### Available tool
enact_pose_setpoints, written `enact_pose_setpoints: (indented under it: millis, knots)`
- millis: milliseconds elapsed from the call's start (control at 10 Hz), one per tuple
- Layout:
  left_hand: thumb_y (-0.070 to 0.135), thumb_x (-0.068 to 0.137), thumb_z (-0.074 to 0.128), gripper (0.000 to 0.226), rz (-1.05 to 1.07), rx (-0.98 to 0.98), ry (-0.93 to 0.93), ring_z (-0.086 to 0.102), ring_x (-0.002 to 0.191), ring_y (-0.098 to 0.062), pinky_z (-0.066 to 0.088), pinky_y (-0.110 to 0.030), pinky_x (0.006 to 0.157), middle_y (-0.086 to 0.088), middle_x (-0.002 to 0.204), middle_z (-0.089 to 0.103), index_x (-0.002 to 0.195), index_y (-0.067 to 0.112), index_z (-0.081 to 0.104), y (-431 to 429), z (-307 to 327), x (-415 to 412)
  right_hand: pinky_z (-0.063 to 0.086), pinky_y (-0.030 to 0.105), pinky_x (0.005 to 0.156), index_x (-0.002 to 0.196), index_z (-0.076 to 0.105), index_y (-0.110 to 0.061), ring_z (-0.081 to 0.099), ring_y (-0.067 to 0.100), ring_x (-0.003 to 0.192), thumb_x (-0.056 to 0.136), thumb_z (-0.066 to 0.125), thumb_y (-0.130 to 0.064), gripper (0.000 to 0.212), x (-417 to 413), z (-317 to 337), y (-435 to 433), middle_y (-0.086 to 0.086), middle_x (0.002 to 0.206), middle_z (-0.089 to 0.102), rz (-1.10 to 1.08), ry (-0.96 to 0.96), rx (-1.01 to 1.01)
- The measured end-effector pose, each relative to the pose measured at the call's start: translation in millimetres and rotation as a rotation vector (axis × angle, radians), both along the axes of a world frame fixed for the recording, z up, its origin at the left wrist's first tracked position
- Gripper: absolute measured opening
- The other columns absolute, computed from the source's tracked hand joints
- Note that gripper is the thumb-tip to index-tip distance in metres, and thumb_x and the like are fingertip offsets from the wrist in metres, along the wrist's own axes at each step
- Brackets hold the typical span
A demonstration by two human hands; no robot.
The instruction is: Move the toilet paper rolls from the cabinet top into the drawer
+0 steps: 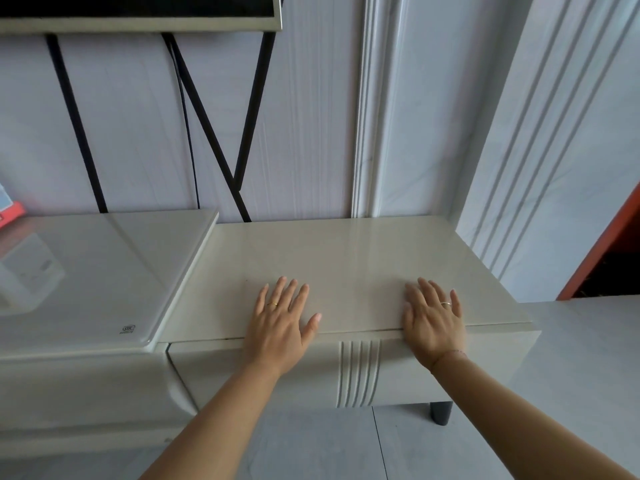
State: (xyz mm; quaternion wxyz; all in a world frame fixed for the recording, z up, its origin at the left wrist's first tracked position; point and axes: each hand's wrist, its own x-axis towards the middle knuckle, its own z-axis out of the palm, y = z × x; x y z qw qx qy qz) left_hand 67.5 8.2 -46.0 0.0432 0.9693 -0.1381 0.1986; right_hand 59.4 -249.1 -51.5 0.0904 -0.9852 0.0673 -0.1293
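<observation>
Two bare hands lie palm-down on a low cream glossy cabinet top [346,251], near its front edge. At the far left a red-and-white object [10,211] is cut off by the frame and cannot be identified. Beside it is a higher white cabinet section with a glass-like top [104,278], which carries a small printed logo too small to read and a blurred reflection. Above, a dark flat screen with a pale frame [138,8] is cropped at the top. Black slanted struts [207,126] and a thin black cable [188,133] run down the wall behind the cabinet.

The left hand [280,320] rests flat, fingers straight and lightly spread, thumb angled out to the right, with a gold ring [273,304] on one finger. Below the hands the cream drawer front [398,382] sits flush and closed, a ribbed vertical panel [358,372] at its centre. The right hand [433,320] also rests flat, fingers straight and slightly apart, with a second ring [445,303]. Its heel overhangs the front edge. A short dark cabinet leg [441,412] stands on the pale tiled floor [346,445].

Where the toilet paper rolls are cannot be told from this view. An orange-red frame [602,237] is cut off at right.
</observation>
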Motion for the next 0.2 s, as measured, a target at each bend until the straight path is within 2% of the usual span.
enact_pose_setpoints:
  millis: [100, 200]
  knots:
    - [0.047, 0.088, 0.030, 0.059, 0.043, -0.062, -0.005, 0.052, 0.123, -0.027, 0.031, -0.045, 0.107, -0.010, 0.125, 0.062, 0.120, 0.011, 0.064, 0, 2, -10, -0.010, 0.043, 0.120, 0.151, 0.020, -0.023, 0.003, 0.016, 0.150, 0.100, 0.019, -0.039, 0.054, -11, 9, 1, 0.000, 0.162, 0.014, -0.003, 0.046, -0.007]
    - [0.041, 0.087, 0.035, 0.054, -0.024, -0.076, -0.038, 0.046, 0.129, -0.025, 0.020, -0.044, 0.110, -0.010, 0.131, 0.058, 0.121, 0.011, 0.064, 2, -13, -35, -0.011, 0.041, 0.120, 0.152, 0.012, -0.026, -0.004, 0.011, 0.150, 0.100, 0.018, -0.047, 0.057, -45, 15, 5, -0.007, 0.162, 0.006, -0.010, 0.049, 0.032]
